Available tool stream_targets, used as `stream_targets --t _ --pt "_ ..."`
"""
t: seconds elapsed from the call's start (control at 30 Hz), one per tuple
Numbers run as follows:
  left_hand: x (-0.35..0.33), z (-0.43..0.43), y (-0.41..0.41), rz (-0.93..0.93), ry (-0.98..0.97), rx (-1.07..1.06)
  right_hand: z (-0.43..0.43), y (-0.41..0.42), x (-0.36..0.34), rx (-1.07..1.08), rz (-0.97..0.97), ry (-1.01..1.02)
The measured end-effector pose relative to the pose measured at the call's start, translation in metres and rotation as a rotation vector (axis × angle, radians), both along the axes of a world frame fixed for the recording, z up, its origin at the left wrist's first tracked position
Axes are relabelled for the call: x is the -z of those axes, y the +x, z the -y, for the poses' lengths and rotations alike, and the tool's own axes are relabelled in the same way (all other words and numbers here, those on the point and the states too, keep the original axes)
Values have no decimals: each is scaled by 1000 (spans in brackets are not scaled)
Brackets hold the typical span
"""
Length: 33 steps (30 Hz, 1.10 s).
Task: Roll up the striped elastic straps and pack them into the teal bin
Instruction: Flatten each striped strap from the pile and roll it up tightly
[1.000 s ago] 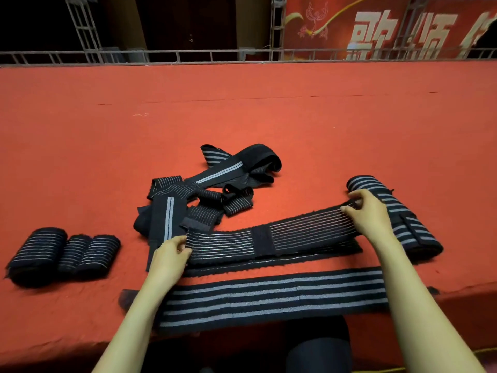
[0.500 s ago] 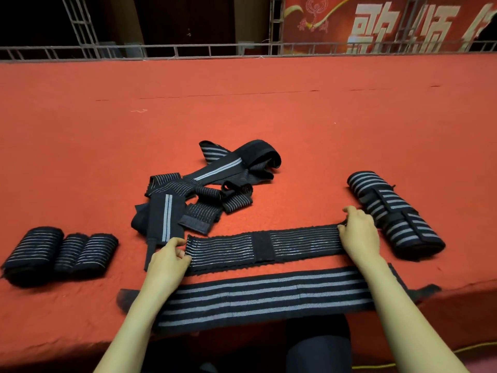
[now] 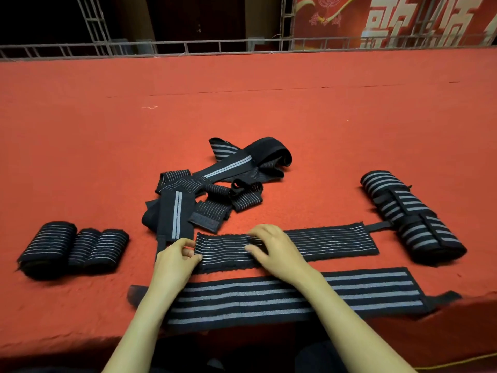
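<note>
Fingers (image 3: 189, 254) of the left hand (image 3: 172, 267) are curled at the left end of the thin-striped strap (image 3: 330, 240), pinching its edge between thumb and fingertips. The right hand (image 3: 279, 251) arches over the strap's middle, fingertips at the far edge and thumb on the stripes (whether it grips a fold or merely presses down, I cannot tell). A moment earlier that hand was out at the strap's right end, drawing it straight; it has since come across to sit close beside the left one. By my reading, the smoothing is finished and the first turn of the roll is about to start from the left end. The strap lies flat on the red cloth (image 3: 242, 103) at centre frame, with a wide-striped strap (image 3: 349, 294) below it, a tangled pile (image 3: 223, 179) above, finished rolls (image 3: 72, 249) at left and bigger rolls (image 3: 414, 219) at right. No teal bin is in view.
</note>
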<state>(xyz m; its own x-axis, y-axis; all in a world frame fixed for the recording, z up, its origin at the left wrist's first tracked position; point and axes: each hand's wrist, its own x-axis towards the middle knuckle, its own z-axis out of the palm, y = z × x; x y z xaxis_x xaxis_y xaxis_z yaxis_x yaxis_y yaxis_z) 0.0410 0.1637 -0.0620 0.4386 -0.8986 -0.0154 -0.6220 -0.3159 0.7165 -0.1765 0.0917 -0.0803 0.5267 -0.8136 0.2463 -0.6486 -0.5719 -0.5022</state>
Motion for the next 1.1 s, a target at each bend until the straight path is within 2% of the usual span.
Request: stream_targets --t 0.07,0.13,0.37,0.63,0.9,1.1 --pt "0 0 0 11 1 -1 -5 8 2 -115 -82 25" --pt "0 0 -1 17 2 -1 -5 10 6 -144 -142 48" --pt "-5 -2 -2 -125 3 -29 -4 8 16 -124 -116 12" --pt "-10 4 -4 -1 159 2 -6 7 16 -124 -104 9" --pt "-1 3 -9 121 118 -67 -7 8 16 -109 -133 7" --pt "7 1 -12 191 163 -111 -9 7 16 -110 -136 -23"
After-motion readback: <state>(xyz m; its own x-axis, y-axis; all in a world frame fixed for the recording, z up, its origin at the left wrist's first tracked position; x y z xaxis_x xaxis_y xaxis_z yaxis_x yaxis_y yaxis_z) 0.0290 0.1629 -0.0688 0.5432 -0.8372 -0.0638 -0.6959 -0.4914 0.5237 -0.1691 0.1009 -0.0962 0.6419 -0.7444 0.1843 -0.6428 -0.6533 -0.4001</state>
